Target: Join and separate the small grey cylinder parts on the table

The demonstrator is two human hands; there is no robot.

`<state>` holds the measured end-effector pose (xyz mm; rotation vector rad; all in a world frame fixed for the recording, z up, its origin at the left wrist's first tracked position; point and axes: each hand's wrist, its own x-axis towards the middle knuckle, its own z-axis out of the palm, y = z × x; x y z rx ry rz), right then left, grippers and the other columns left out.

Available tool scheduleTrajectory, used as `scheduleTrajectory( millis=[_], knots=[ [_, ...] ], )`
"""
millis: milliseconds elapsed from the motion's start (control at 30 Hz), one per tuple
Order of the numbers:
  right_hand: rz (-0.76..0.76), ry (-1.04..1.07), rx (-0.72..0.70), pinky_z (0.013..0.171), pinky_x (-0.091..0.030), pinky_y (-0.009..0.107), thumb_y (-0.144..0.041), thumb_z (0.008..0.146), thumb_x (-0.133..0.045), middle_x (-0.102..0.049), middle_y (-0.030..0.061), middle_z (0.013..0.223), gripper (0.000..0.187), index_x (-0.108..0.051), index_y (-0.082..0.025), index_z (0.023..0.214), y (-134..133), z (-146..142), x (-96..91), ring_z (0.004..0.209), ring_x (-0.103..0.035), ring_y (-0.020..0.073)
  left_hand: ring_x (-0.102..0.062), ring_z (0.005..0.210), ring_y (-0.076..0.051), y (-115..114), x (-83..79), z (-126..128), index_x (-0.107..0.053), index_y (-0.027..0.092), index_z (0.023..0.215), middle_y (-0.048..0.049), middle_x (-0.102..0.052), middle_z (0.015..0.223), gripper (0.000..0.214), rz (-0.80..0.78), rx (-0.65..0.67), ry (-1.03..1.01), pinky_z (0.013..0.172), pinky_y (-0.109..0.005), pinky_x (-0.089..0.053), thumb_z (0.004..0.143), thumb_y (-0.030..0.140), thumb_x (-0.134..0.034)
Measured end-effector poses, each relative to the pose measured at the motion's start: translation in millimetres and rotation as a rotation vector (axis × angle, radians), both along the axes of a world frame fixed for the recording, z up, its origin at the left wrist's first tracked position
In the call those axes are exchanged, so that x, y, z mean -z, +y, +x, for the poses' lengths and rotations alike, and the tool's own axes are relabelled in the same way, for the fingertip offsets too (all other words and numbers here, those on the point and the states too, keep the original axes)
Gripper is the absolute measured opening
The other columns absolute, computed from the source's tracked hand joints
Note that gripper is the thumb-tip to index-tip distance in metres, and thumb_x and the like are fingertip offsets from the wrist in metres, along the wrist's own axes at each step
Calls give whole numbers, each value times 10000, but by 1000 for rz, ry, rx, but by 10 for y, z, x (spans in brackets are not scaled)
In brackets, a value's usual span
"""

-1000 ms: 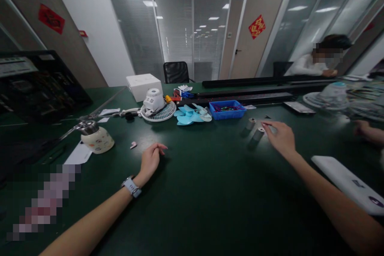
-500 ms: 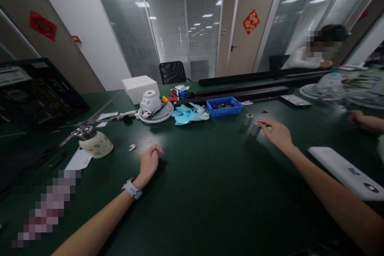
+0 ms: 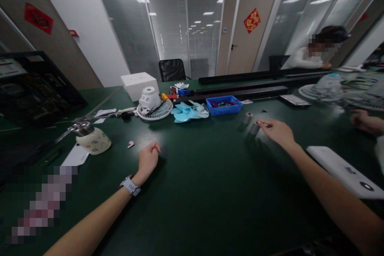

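Observation:
My right hand [image 3: 278, 132] pinches the top end of a small grey cylinder [image 3: 255, 128], which stands upright on the dark green table [image 3: 204, 184]. A second grey cylinder [image 3: 248, 118] is upright just behind it, to the left, apart from my fingers. Whether these are batteries or some other part is too small to tell. Curled into a loose fist, my left hand [image 3: 149, 157] rests on the tabletop with nothing visible in it. Nearest to that hand, on its left, lies a small pink earbud-like piece [image 3: 131, 144].
Behind my hands are a white fan body with its grille [image 3: 153, 108], light blue fan blades [image 3: 186, 112] and a blue tray [image 3: 225, 108] of small parts. A cream jar [image 3: 95, 141] is on the left, a white oblong case [image 3: 345, 172] right. Another person's hand [image 3: 367, 122] is at far right.
The fingers of my left hand have curled in a little more. My right hand keeps its pinch on the same cylinder, and the view has shifted slightly.

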<state>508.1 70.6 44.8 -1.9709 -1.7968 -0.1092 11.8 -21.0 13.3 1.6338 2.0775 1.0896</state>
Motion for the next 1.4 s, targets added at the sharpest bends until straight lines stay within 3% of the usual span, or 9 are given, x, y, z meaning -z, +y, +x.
scheduleTrajectory(
  millis=[133,267,433,533,667,867,1000,1133,1400],
  knots=[
    [64,-5,0,702,-465,365,-619,865,-456,-708,115,1030,579,-659,-241,1254,115,41,-137,907,-643,298,-449,503,-155,-27,-27,10,-516,219,597,33,-458,479,194,-4,-12,4,540,-257,-289,710,169,-366],
    [-52,-28,-35,642,-448,363,-674,782,-552,-706,178,948,697,-669,-151,1228,549,32,-187,773,-634,274,-458,506,-156,-44,-39,14,-512,220,586,32,-466,481,200,-4,-12,5,543,-257,-291,708,158,-366],
    [-120,-102,-223,543,-410,343,-644,645,-702,-661,162,647,578,-756,-102,839,1079,-1,-160,525,-519,177,-467,510,-158,-51,-41,10,-516,220,578,29,-476,484,206,9,-8,11,546,-258,-294,705,155,-368],
    [-213,-109,-124,578,-453,365,-592,634,-741,-648,130,642,444,-724,-156,716,1128,-93,-216,547,-544,184,-464,516,-157,-46,-33,9,-515,218,578,29,-468,484,203,18,-3,3,549,-257,-296,703,156,-369],
    [-249,-149,-132,753,-479,466,-555,620,-777,-688,123,773,425,-746,-181,819,870,-570,-302,761,-637,279,-462,532,-155,-29,-6,10,-517,212,580,29,-459,493,198,54,9,-25,559,-254,-303,700,156,-369],
    [-80,17,-696,1081,-244,561,-542,741,-680,-709,4,757,359,-738,-258,954,91,-1932,-157,827,-660,222,-480,559,-146,-69,11,41,-550,197,651,27,-487,544,207,135,178,-113,580,-252,-347,757,169,-375],
    [-46,217,-926,1069,-284,518,-522,756,-688,-698,-17,766,341,-707,-264,979,-362,-2597,53,785,-652,186,-573,818,-176,-161,-78,164,-664,191,912,-33,-651,843,250,240,328,-103,756,-290,-432,881,260,-426],
    [39,336,-989,1059,-327,466,-413,791,-679,-704,6,881,340,-638,-236,1079,-530,-2830,257,884,-650,189,-540,1024,-207,-185,-123,299,-695,230,1053,-69,-647,1065,253,311,411,-10,918,-357,-427,904,354,-533],
    [64,334,-995,1056,-338,472,-398,803,-675,-701,34,1002,344,-593,-230,1092,-516,-2829,349,951,-645,203,-535,996,-217,-57,-98,397,-754,251,906,-58,-656,973,221,340,325,-18,902,-382,-436,864,412,-608]
  ],
)
